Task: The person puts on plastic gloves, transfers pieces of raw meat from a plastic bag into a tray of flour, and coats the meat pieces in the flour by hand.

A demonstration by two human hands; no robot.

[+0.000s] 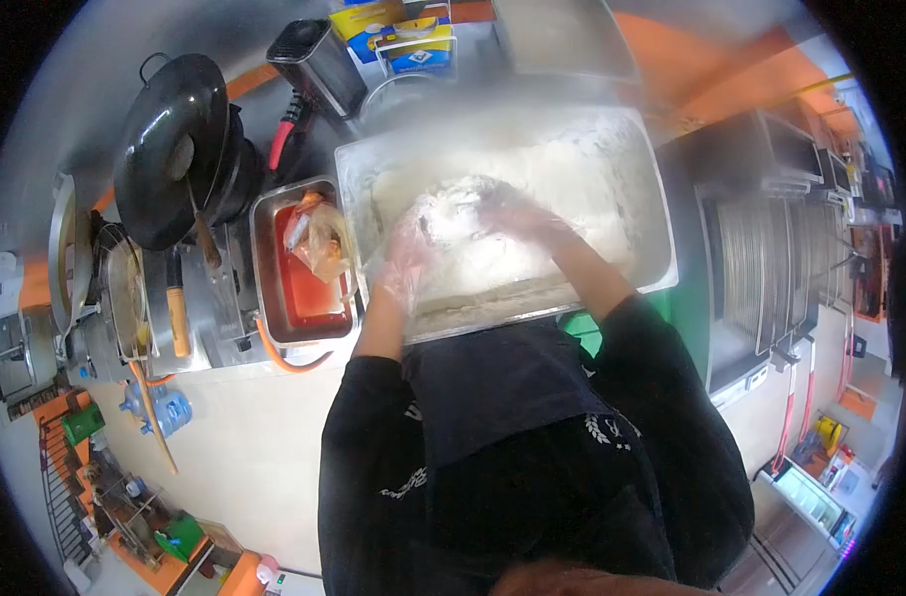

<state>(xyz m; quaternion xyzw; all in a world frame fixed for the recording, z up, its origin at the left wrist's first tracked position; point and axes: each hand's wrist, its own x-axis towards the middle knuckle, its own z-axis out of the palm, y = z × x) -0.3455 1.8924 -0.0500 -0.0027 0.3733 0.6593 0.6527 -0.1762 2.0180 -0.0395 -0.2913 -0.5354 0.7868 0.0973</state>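
Note:
A large rectangular metal tray (648,214) holds a wide layer of white powder (572,169), like flour. Both hands are over the tray and wear thin clear gloves. My left hand (410,246) is at the left of a powder-coated lump (453,211), whose make-up I cannot make out. On the lump's right side is my right hand (517,214), blurred by motion. The fingers of both hands are smeared or coated with powder, so their exact pose is hidden.
Left of the tray stands a metal pan (264,283) with red liquid and a plastic bag (321,243). Farther left are a black wok (172,149) and a knife with a wooden handle (178,320). A black container (319,68) stands behind. Wire racks (756,263) are at the right.

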